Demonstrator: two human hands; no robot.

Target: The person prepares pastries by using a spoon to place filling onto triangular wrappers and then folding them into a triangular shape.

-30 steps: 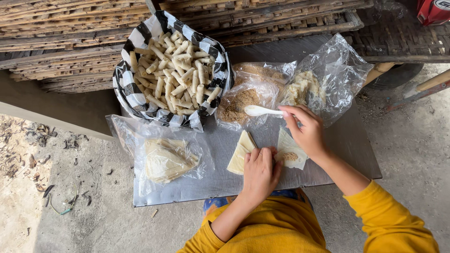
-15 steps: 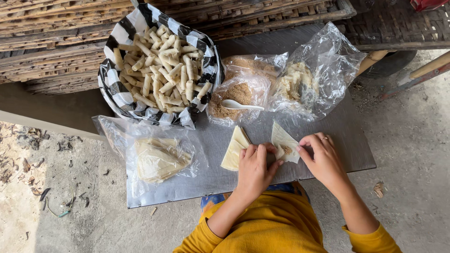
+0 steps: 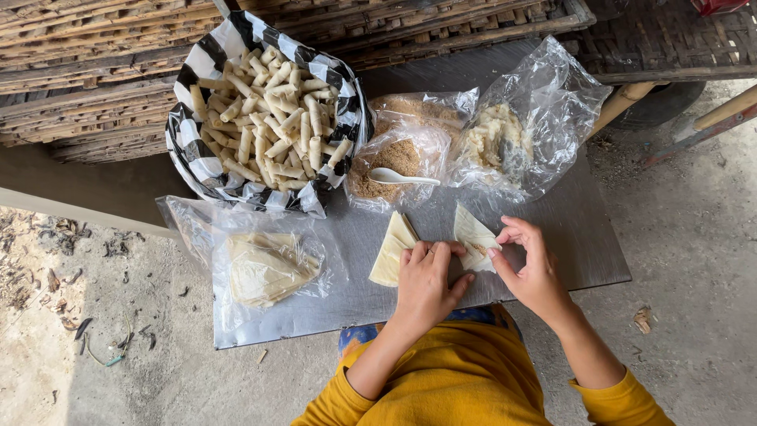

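1. My two hands meet over a triangular wrapper (image 3: 471,233) at the near middle of the grey board (image 3: 583,237); a dab of brown filling shows on it, just by my right fingertips.
2. My right hand (image 3: 532,272) pinches the wrapper's near corner between thumb and fingers; my left hand (image 3: 426,280) lies flat with fingers together, pressing the wrapper's left side.
3. A second wrapper (image 3: 392,251), folded, lies under my left fingertips, touching the hand.
4. Behind them sit two clear bags: the crumb bag (image 3: 398,158) with a white spoon (image 3: 402,177) resting in it, and the paste bag (image 3: 512,134) to its right.
5. The basket (image 3: 185,150) of finished rolls (image 3: 272,102), lined in black and white checks, stands at the far left corner; a bag of spare wrappers (image 3: 264,268) lies near left.
6. Open room: bare board runs right of my right hand to the edge, and a strip lies free between my hands and the bags. The near edge sits just under my wrists.
7. Changes: a second ago my right hand held the spoon above the wrapper; now the spoon is back in the crumb bag and both hands have closed on the wrapper.
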